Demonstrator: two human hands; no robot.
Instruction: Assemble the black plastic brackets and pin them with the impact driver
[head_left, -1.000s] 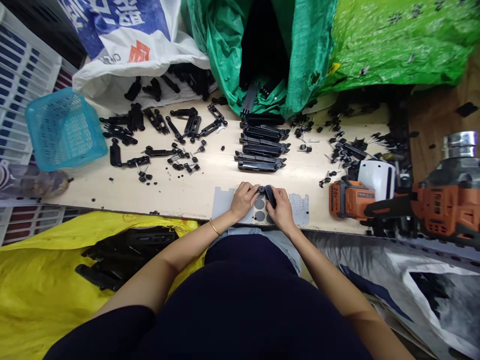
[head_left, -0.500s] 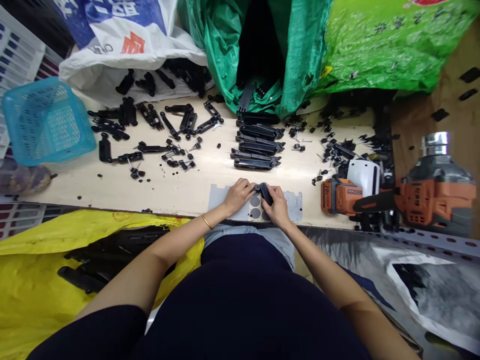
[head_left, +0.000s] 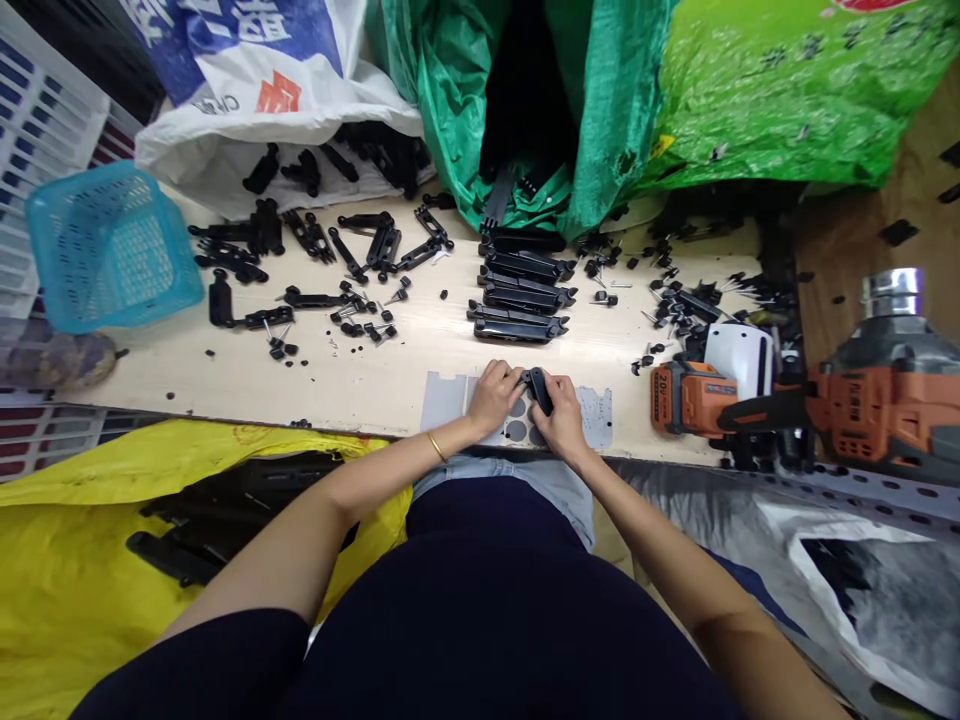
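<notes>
Left hand (head_left: 491, 400) shifted rightward | cluttered pale benchtop (head_left: 367, 385) | sacks (head_left: 624, 110) beyond

Directly in front of the row of folded black parts (head_left: 525, 297), a bare strip of surface (head_left: 442, 352) lets a hand pass sideways; at its near side, the left hand (head_left: 493, 398) and right hand (head_left: 562, 415), meeting over a black part (head_left: 540, 392), block the middle. Left of the row a narrow lane runs up to loose knobs and screws (head_left: 373, 332). Right of the row there is a wider opening, stopped farther out by the orange power tool (head_left: 847, 405). Behind the row, the green sack (head_left: 622, 110) bars the way.
</notes>
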